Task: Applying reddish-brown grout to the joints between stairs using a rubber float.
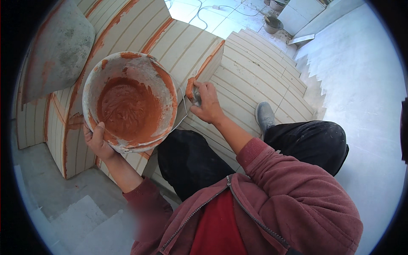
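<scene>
A white bucket, its rim smeared and its wall caked, holds wet orange-red grout. My left hand grips the bucket's near rim, thumb over the edge. A thin wire handle hangs at the bucket's right side. Just right of it, my right hand is closed around a small grey tool coated with orange grout; its exact kind is partly hidden by my fingers. The tool is close to the edge of a cream striped tiled step, where an orange grout line runs along the joint.
Tiled stairs curve down toward the far floor. My grey shoe rests on a tread. A grey, grout-stained panel stands at left. Far off are a dark bucket and a cable. A patchy pale wall borders the right.
</scene>
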Action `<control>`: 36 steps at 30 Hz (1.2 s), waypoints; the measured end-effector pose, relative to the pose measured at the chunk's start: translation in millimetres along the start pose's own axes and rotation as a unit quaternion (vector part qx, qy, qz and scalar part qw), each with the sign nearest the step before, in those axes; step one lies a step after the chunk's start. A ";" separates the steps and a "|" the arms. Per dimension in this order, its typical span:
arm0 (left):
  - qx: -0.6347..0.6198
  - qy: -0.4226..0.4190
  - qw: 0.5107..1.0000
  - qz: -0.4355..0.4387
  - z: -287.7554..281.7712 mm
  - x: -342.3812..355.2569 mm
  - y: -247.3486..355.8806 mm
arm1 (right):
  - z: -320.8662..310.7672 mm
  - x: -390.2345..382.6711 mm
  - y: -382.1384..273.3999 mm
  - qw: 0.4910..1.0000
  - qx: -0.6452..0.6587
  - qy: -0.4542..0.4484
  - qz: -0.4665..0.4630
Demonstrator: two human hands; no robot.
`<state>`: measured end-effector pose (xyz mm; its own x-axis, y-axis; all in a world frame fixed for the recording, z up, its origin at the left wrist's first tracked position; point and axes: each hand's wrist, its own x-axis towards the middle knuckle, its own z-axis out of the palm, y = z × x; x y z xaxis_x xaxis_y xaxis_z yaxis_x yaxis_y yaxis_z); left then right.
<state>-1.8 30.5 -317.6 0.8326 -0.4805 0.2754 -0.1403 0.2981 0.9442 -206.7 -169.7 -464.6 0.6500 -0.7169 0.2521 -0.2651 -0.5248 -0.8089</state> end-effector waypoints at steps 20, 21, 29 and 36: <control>0.004 0.027 1.000 0.000 2.8 -1.4 -2.8 | -31.4 23.8 -5.0 0.989 -0.133 0.022 0.062; 0.006 0.027 1.000 -0.001 1.0 -1.5 -1.7 | -28.1 22.0 -8.2 0.994 -0.110 -0.020 0.006; -0.016 0.028 0.999 -0.004 5.2 -4.1 -1.1 | -46.5 46.7 56.9 0.975 0.167 0.068 0.129; 0.001 0.024 1.000 0.002 6.6 -2.8 0.6 | -11.6 -1.7 32.8 0.986 0.161 -0.031 -0.039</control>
<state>-7.8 26.6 -316.6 0.8567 -0.4392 0.2705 -0.1453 0.2976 0.9436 -224.7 -190.9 -485.4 0.7049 -0.6448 0.2957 0.0217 -0.3970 -0.9176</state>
